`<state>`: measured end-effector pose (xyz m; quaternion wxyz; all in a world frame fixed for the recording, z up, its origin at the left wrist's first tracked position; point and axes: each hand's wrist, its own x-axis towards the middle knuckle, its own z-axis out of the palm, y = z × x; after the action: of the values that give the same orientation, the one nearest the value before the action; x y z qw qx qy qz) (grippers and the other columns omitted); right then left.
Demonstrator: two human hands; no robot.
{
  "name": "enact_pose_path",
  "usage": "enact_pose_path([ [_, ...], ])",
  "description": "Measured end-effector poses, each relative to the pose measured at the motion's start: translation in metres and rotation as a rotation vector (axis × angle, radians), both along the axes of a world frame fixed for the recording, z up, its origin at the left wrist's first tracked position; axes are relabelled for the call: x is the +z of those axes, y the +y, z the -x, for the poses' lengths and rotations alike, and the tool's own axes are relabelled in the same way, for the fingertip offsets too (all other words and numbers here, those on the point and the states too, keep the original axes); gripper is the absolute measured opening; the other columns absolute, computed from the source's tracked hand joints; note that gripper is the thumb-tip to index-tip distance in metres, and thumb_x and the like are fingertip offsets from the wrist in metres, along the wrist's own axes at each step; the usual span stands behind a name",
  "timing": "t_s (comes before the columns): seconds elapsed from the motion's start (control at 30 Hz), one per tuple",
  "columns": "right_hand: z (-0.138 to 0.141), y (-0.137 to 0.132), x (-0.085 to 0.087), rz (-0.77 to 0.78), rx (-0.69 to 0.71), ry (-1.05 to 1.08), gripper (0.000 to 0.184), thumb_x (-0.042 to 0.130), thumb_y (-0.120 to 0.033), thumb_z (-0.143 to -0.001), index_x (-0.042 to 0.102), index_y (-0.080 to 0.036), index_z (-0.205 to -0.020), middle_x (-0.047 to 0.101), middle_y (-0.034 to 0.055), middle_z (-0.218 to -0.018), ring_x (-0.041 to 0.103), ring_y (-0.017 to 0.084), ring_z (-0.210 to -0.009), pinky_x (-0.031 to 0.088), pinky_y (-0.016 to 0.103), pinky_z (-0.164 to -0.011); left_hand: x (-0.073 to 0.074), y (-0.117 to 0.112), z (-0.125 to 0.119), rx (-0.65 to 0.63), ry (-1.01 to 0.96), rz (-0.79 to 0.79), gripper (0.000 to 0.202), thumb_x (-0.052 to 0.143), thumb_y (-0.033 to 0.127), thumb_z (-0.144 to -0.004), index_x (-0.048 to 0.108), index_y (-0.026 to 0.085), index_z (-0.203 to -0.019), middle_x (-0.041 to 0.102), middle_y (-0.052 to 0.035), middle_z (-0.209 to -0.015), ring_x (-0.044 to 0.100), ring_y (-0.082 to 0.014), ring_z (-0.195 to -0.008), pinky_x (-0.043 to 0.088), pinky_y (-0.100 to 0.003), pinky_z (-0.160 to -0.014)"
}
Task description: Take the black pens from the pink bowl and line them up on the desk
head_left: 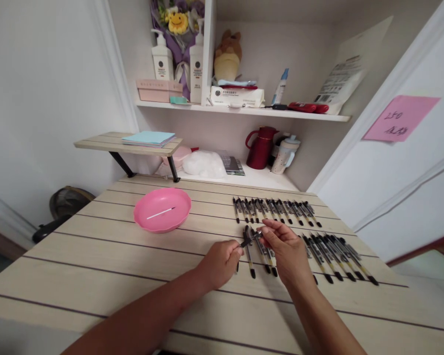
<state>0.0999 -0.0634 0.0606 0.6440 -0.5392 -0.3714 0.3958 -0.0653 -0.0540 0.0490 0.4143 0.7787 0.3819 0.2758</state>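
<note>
Both hands meet over the wooden table (96, 256), holding one black pen (249, 240) between them. My left hand (220, 261) pinches the pen's lower end with closed fingers. My right hand (286, 249) grips its upper end with fingertips together. Beneath them lies a near row of pens (329, 256), with a few more pens (261, 256) under the hands. A far row of pens (272, 209) lies behind. A pink bowl (162, 209) to the left holds a thin white refill (161, 213).
A small raised shelf (128, 143) with blue paper stands at the table's back left. Behind are a red jug (261, 147), a cup (285, 154) and a wall shelf (244, 111) with bottles. A pink note (399, 118) hangs on the right wall.
</note>
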Motion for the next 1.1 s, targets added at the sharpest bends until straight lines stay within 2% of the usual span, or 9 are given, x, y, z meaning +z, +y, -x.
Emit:
enact_pose_path([
  [0.17,0.004,-0.002,-0.005,-0.006,0.088,0.002,0.037,0.071,-0.037,-0.059,0.062,-0.018,-0.089,0.061,-0.0015,-0.065,0.052,0.008,-0.052,0.043,0.022,-0.052,-0.002,0.001,0.000,-0.012,-0.009,-0.002,0.028,0.033,0.030,-0.084,0.052,0.017,-0.069,0.053,0.0006,-0.061,0.046,-0.0108,-0.057,0.032,-0.021,-0.056],
  [0.37,0.010,-0.006,-0.004,-0.028,0.066,-0.009,0.038,0.070,-0.036,-0.062,0.060,-0.018,-0.093,0.057,-0.0027,-0.063,0.049,0.008,-0.052,0.041,0.021,-0.051,-0.005,0.000,-0.001,-0.001,-0.031,0.028,0.030,0.032,0.031,-0.084,0.055,0.016,-0.074,0.054,0.0006,-0.060,0.048,-0.0110,-0.056,0.033,-0.021,-0.056],
  [0.5,0.013,-0.007,-0.005,-0.057,0.015,-0.035,0.038,0.068,-0.037,-0.064,0.058,-0.018,-0.096,0.054,-0.0033,-0.061,0.049,0.009,-0.054,0.040,0.022,-0.052,-0.002,-0.002,0.000,0.007,-0.049,-0.008,0.029,0.032,0.031,-0.084,0.056,0.016,-0.075,0.054,0.0008,-0.059,0.047,-0.0111,-0.056,0.033,-0.021,-0.057],
  [0.73,0.016,-0.008,-0.005,-0.057,0.033,-0.066,0.042,0.068,-0.038,-0.065,0.057,-0.020,-0.101,0.057,-0.0009,-0.070,0.051,0.011,-0.060,0.044,0.024,-0.058,0.002,-0.002,0.002,0.006,-0.043,-0.030,0.028,0.033,0.030,-0.084,0.052,0.016,-0.069,0.051,0.0017,-0.057,0.045,-0.0097,-0.054,0.032,-0.020,-0.054],
  [0.87,0.014,-0.011,-0.002,-0.059,0.095,0.049,0.041,0.071,-0.032,-0.062,0.060,-0.020,-0.101,0.060,-0.0001,-0.075,0.052,0.010,-0.065,0.043,0.023,-0.061,0.001,-0.001,0.002,-0.001,-0.060,-0.004,0.028,0.032,0.030,-0.085,0.052,0.016,-0.071,0.052,0.0018,-0.059,0.045,-0.0093,-0.054,0.032,-0.020,-0.054],
  [1.1,0.004,-0.012,-0.005,0.064,0.308,0.324,0.026,0.075,-0.026,-0.057,0.068,-0.020,-0.081,0.061,-0.0008,-0.067,0.050,0.009,-0.058,0.041,0.023,-0.058,0.004,-0.005,0.002,-0.053,-0.133,0.003,0.030,0.033,0.031,-0.085,0.053,0.015,-0.070,0.051,0.0022,-0.058,0.045,-0.0086,-0.053,0.033,-0.021,-0.054],
])
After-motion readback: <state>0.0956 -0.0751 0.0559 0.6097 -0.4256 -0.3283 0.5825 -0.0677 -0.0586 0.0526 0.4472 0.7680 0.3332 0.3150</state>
